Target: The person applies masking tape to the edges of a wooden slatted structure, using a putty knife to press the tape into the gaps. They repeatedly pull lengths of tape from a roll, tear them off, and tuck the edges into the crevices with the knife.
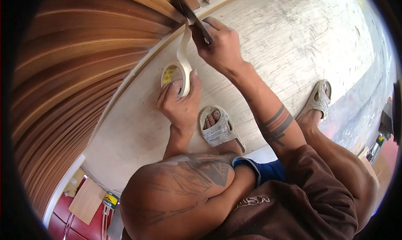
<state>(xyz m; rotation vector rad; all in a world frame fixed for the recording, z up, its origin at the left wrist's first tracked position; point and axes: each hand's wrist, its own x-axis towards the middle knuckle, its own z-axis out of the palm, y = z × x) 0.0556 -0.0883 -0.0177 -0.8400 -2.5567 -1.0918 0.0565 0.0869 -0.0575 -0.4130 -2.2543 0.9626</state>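
My left hand (180,104) is closed around a roll of masking tape (185,83), thumb on its outer side. From the roll, a loose strip of tape (183,47) runs up toward my right hand. My right hand (222,45) grips a dark, flat, blade-like tool (197,24), its far end reaching the base of the slatted wood panel (100,34). Whether it is a scraper or a knife, I cannot make out. The strip's upper end meets the tool near the pale trim (140,66) along the panel's foot.
Under me lies a scuffed, pale wooden board (284,34). My sandaled feet, in a left sandal (217,125) and a right sandal (320,95), rest on it. Paint-spotted plastic sheeting (356,110) lies to the right. A loose wood sheet (87,200) is at lower left.
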